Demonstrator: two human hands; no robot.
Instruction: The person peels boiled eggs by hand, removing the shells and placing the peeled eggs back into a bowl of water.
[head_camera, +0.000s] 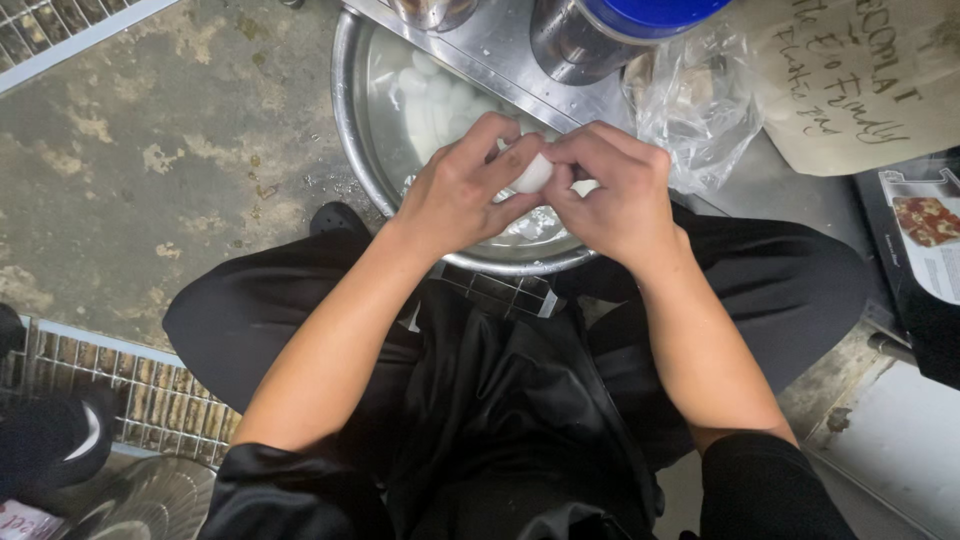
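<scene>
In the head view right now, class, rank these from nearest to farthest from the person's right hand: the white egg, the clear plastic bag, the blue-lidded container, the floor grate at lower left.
1. White egg: pinched between the right hand and the left.
2. Clear plastic bag: just up and to the right.
3. Blue-lidded container: at the top edge.
4. Floor grate: far lower left.

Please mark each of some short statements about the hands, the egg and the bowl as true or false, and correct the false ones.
1. Both hands, left hand and right hand, hold one white egg. True.
2. The metal bowl is dry and empty. False: it holds water and more white eggs.
3. The hands are above the bowl. True.
4. The bowl stands on a wooden table. False: it sits on the stained concrete floor.
5. A clear plastic bag lies right of the bowl. True.
</scene>
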